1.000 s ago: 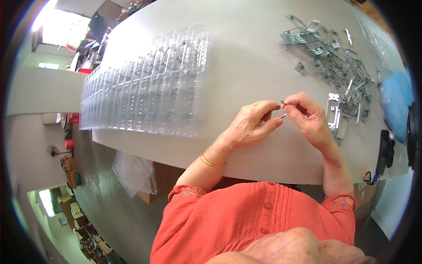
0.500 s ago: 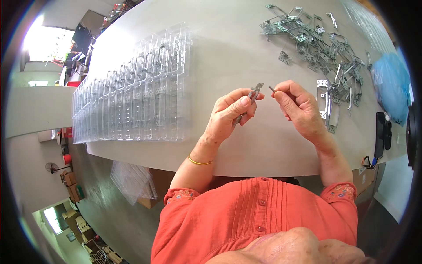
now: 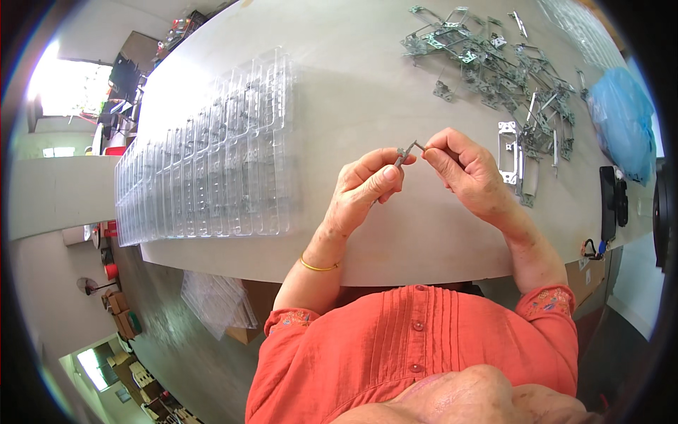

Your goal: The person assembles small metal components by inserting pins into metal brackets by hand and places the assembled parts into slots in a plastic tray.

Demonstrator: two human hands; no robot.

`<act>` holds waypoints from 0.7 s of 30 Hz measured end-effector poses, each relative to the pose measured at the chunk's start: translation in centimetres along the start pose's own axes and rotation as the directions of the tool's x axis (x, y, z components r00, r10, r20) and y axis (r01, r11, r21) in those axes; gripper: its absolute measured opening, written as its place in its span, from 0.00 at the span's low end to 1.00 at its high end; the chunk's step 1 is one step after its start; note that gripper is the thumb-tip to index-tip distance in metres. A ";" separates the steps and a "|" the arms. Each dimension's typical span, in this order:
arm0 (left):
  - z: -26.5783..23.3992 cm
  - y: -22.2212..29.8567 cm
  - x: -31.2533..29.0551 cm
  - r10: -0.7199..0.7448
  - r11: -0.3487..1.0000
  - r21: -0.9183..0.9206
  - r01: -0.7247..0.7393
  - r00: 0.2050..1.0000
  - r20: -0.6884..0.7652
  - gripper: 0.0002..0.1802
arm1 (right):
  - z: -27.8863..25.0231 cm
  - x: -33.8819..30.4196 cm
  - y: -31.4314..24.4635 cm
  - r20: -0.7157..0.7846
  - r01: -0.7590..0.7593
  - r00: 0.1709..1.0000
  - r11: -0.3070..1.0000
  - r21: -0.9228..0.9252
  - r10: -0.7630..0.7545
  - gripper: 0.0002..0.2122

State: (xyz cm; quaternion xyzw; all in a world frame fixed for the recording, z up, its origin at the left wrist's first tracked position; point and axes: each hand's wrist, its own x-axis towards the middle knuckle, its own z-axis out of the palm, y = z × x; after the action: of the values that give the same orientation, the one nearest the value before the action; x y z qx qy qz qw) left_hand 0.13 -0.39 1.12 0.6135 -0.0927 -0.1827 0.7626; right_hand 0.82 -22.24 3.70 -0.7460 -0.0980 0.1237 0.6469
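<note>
My left hand [image 3: 367, 185] is closed around a small grey metal bracket [image 3: 401, 157], whose end sticks up past the thumb and forefinger. Opposite it, my right hand [image 3: 462, 169] pinches a thin metal pin [image 3: 419, 146] between thumb and fingertips. The pin's tip points at the upper end of the bracket and seems to meet it; at this size I cannot tell whether they touch. Both hands are raised over the near middle of the table [image 3: 339, 92]. To the right of my right hand lies a pale metal frame [image 3: 506, 152].
Clear plastic trays [image 3: 212, 155] with metal parts in their slots lie on the left. A tangled heap of metal brackets [image 3: 494, 71] spreads over the far right, beside a blue plastic bag [image 3: 621, 124]. A black device [image 3: 607, 205] lies near the right edge. Cartons [image 3: 258, 304] stand below the table.
The pin in my right hand has come left to the bracket's upper end, closing the gap between them. My left hand has tilted the bracket slightly. The whole view has shifted a little.
</note>
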 end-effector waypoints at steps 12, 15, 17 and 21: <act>0.2 0.7 -0.3 0.000 0.966 0.258 -0.018 0.997 0.071 0.21 | -1.0 0.9 -0.3 0.252 -0.279 0.946 0.903 0.327 0.201 0.13; 0.4 0.9 -0.2 -0.004 0.953 0.303 -0.027 0.995 0.104 0.22 | -1.4 1.0 0.4 0.295 -0.283 0.936 0.908 0.310 0.191 0.11; 0.3 0.7 -0.2 -0.029 0.940 0.342 -0.019 0.990 0.136 0.23 | -1.4 1.1 1.0 0.260 -0.229 0.952 0.938 0.261 0.160 0.10; 0.3 1.1 0.1 -0.066 0.863 0.497 -0.087 0.957 0.281 0.24 | -1.4 1.3 2.0 0.112 -0.082 0.992 0.984 0.158 0.064 0.09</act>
State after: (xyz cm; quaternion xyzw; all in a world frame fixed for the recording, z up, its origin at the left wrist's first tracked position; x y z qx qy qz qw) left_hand 0.28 -0.54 2.23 0.7575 -0.2507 -0.2353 0.5549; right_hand 2.46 -23.50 1.83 -0.6864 -0.0947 0.1946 0.6942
